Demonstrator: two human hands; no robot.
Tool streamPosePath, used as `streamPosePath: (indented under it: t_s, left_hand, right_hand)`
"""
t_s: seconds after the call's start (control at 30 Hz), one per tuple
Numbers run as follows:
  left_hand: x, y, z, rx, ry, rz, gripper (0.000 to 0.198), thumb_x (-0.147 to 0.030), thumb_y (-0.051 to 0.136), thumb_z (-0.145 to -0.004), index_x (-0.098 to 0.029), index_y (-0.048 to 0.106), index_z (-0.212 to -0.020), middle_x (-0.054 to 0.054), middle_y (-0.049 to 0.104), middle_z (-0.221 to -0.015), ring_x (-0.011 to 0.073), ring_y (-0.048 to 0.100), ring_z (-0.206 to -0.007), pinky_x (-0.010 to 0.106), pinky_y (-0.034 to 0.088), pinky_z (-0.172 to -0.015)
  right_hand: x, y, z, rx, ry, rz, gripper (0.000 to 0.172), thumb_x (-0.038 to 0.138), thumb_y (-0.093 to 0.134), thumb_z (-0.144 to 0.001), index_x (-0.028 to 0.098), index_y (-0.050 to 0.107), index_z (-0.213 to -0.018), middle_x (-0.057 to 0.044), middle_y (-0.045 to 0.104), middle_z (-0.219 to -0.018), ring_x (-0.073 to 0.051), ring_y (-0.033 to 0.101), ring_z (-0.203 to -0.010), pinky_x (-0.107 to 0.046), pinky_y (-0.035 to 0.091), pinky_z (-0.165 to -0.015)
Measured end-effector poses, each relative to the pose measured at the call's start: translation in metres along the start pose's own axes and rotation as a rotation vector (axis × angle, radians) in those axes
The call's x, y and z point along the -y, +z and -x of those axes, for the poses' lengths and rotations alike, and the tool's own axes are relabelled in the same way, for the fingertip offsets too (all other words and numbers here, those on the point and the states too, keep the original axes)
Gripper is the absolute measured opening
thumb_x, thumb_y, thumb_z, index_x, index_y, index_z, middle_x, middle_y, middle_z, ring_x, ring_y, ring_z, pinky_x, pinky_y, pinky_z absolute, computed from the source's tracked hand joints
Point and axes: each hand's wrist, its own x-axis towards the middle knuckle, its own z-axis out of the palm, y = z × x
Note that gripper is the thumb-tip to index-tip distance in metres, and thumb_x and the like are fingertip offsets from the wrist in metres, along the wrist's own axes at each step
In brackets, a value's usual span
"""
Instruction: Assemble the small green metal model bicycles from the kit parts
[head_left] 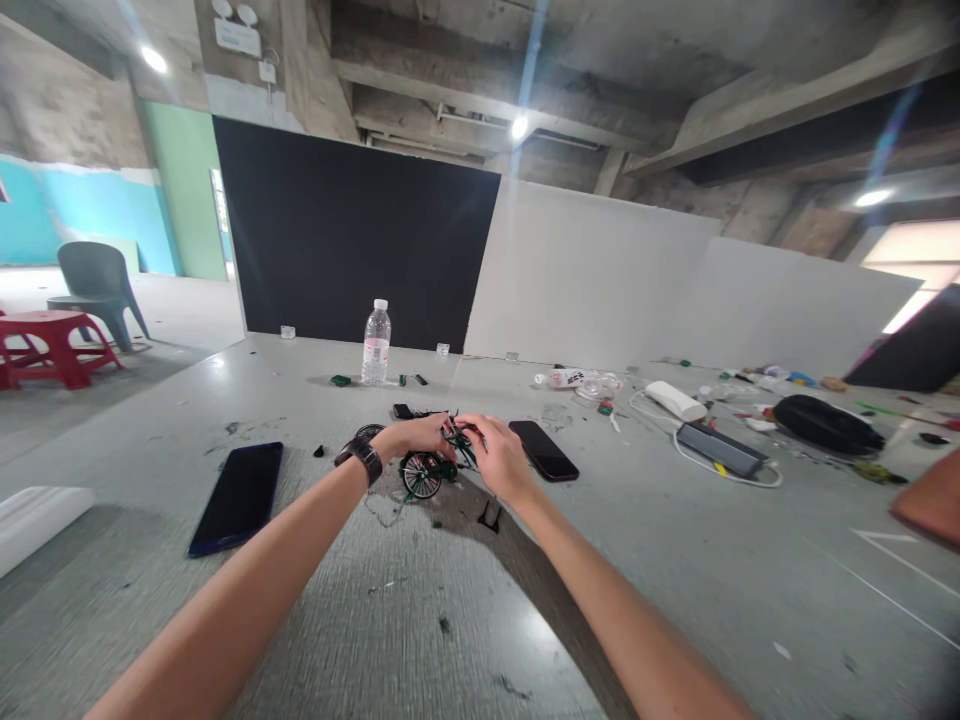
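A small model bicycle [424,474] with a dark green frame and a black spoked wheel is between my hands, above the grey table. My left hand [420,436], with a dark watch on its wrist, closes its fingers on the upper part of the frame. From the other side my right hand [491,450] pinches at the same frame near its top; the fingertips partly hide what they grip. Another spoked wheel [370,431] shows behind my left wrist. Close below my right hand lies a small black forked part [490,516].
A dark phone [238,500] lies left and a black phone [544,450] right. Behind stands a water bottle [376,345]. A power bank [720,450] with a white cable, a black pouch [829,425] and scraps lie right. Part of another person's arm [930,500] shows at the right edge.
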Motion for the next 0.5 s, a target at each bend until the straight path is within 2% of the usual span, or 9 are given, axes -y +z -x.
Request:
streamPosePath:
  t_s: [0.1,0.23,0.4,0.5]
  left_hand:
    - [0.0031,-0.0002,-0.0023,-0.003,-0.013,-0.001,0.047,-0.022,0.07,-0.064,-0.018,0.061,-0.11,0.005,0.067,-0.106,0.0248,0.059,-0.097,0.031,0.048,-0.081]
    - [0.0062,-0.0001,-0.0035,-0.012,-0.035,-0.006,0.047,-0.026,0.073,-0.064,-0.017,0.061,-0.109,0.005,0.067,-0.106,0.0251,0.059,-0.096,0.031,0.048,-0.079]
    - [-0.0006,0.0004,-0.0003,-0.014,-0.005,0.008,0.053,-0.02,0.072,-0.064,-0.019,0.059,-0.116,0.004,0.067,-0.114,0.0254,0.058,-0.104,0.031,0.047,-0.087]
    - [-0.0037,0.0003,0.0014,-0.015,-0.007,0.006,0.052,-0.021,0.071,-0.065,-0.019,0.058,-0.116,0.004,0.067,-0.115,0.0245,0.059,-0.102,0.03,0.048,-0.085]
  right_hand:
    - [0.0003,-0.0012,-0.0003,-0.028,-0.021,-0.023,0.022,0.022,0.05,-0.098,0.024,0.065,-0.113,-0.007,0.069,-0.102,-0.022,0.064,-0.097,-0.036,0.051,-0.087]
    - [0.0007,-0.0025,-0.0015,-0.061,-0.017,-0.059,0.021,0.022,0.05,-0.098,0.023,0.068,-0.109,-0.007,0.066,-0.096,-0.02,0.064,-0.089,-0.033,0.052,-0.082]
    - [-0.0005,-0.0027,-0.0017,-0.065,-0.021,-0.044,0.026,0.016,0.046,-0.097,0.022,0.065,-0.113,-0.007,0.07,-0.102,-0.022,0.064,-0.096,-0.036,0.051,-0.088]
    - [-0.0006,-0.0031,-0.0017,-0.033,-0.062,-0.045,0.031,0.014,0.041,-0.099,0.023,0.063,-0.119,-0.007,0.071,-0.108,-0.021,0.063,-0.101,-0.037,0.05,-0.09]
